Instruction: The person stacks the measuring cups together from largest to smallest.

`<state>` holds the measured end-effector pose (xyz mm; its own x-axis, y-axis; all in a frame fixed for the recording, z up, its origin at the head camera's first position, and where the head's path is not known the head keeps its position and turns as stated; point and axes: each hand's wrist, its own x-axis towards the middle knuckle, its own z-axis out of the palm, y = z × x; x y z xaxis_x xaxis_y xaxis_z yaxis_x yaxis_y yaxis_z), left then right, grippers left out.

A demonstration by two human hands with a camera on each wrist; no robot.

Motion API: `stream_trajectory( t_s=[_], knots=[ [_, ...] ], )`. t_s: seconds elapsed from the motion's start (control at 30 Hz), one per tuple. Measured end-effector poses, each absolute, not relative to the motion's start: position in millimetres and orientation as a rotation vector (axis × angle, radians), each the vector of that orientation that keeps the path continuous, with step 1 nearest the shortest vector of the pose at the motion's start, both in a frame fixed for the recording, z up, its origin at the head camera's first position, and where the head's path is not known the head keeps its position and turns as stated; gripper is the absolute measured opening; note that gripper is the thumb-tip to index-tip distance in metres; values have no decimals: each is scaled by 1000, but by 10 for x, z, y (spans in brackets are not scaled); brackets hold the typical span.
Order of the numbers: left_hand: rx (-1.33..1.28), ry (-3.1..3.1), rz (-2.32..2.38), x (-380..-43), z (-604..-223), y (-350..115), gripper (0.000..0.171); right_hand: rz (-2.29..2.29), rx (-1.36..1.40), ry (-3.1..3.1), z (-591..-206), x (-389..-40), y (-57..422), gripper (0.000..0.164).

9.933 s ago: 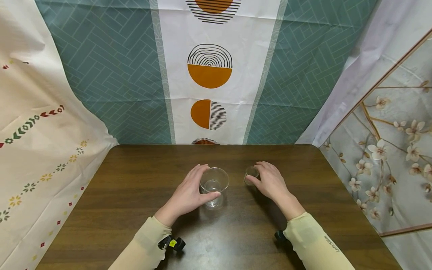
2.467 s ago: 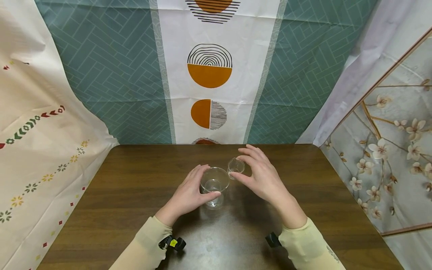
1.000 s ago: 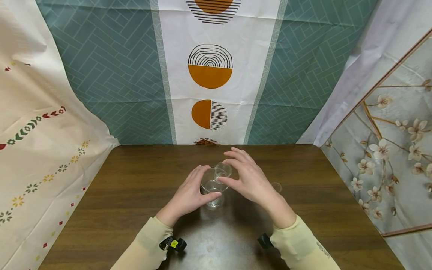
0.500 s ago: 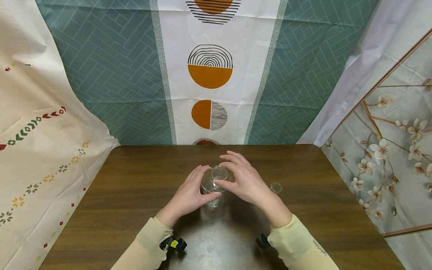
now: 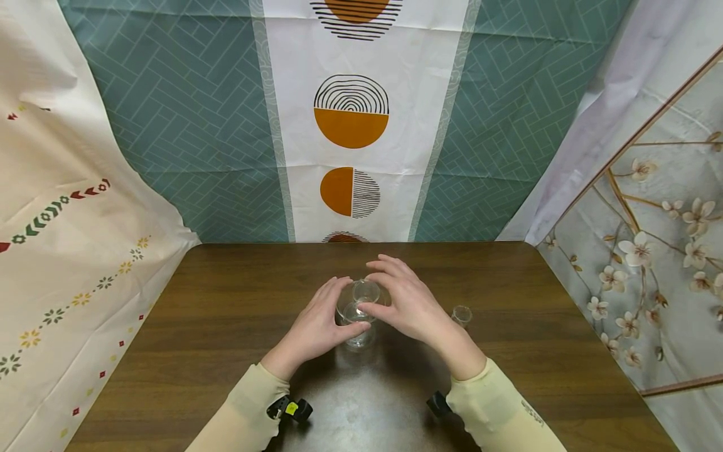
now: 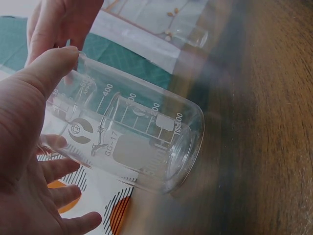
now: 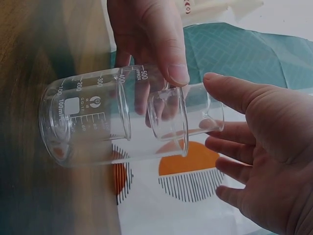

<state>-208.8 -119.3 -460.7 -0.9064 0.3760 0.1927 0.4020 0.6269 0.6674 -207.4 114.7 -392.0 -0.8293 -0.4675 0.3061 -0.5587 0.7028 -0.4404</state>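
Note:
My left hand (image 5: 313,326) grips a large glass beaker (image 5: 359,342), thumb and fingers around its upper part. This 500 ml beaker stands upright on the table. Inside it sits a smaller graduated beaker (image 7: 93,120). My right hand (image 5: 409,304) pinches another small glass beaker (image 5: 367,290) near its rim, between thumb and index finger. In the right wrist view this held beaker (image 7: 198,105) is upright, its base inside the large beaker's mouth, above the inner beaker's rim. The other right fingers (image 7: 234,169) are spread.
A tiny clear glass vessel (image 5: 461,315) stands on the brown wooden table (image 5: 226,301), right of my right wrist. Behind the table hangs a teal and white patterned cloth (image 5: 231,125). Other cloths hang at both sides.
My right hand has brought the small beaker left from the right of the table, then down into the large beaker's mouth. My left hand stays put. The tiny vessel came into sight.

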Motion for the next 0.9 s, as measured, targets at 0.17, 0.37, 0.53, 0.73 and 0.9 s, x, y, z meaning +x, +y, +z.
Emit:
stream_trajectory(
  t_s=[0.17,0.37,0.53,0.73,0.9],
  knots=[
    [-676,-2794,-1164,-2086,-4606,-1192,94,783,833,-2740,-3949,-2084,1141,49],
    [-680,-2795,-1160,-2082,-4609,-1199,93,790,830,-2756,-3971,-2084,1141,50],
    [-676,-2798,-1162,-2076,-4596,-1200,94,800,831,-2765,-3981,-2088,1138,51],
    [-676,-2800,-1167,-2084,-4595,-1199,95,813,831,-2777,-4002,-2103,1133,52],
    [-681,-2803,-1161,-2095,-4611,-1200,93,828,818,-2808,-4025,-2118,1128,52]
  ],
)
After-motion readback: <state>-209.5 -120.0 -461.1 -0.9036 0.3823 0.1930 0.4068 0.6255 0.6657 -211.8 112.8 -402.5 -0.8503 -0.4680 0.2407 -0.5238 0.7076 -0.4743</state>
